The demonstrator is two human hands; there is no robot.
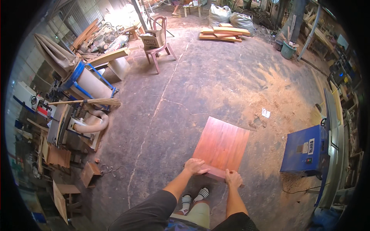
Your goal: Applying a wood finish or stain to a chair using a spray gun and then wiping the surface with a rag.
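A wide reddish wooden panel, made of strips side by side, reaches away from me in the lower middle of the head view. Its thick near edge faces me. At the near left corner my left hand is closed on the panel, fingers over the edge. My right hand grips the near right corner, with the fingers curled. I cannot tell whether the panel's far end rests on the floor. Both forearms come up from below, above my feet in striped slides.
A blue machine stands close on the right, beside scattered sawdust. On the left are a dust collector, a broom and a hose. Farther off are a chair with a cardboard box and stacked boards.
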